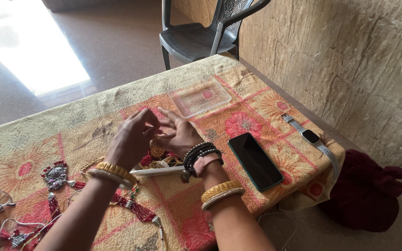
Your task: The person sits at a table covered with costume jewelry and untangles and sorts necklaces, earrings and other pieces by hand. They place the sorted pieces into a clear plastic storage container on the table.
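My left hand (131,137) and right hand (178,135) meet over the open jewellery box (160,168) on the bench (94,116), fingers half curled and touching; whether they pinch a small piece I cannot tell. I judge anything tiny could slip into the tangle below. My wrists hover near the red bead necklace (131,204) and could drag it off the edge.

Bare forearms, no sleeves. The left hand (129,139) wears yellow bangles at the wrist; the right hand (182,135) wears black bead bracelets, a pink band and yellow bangles.
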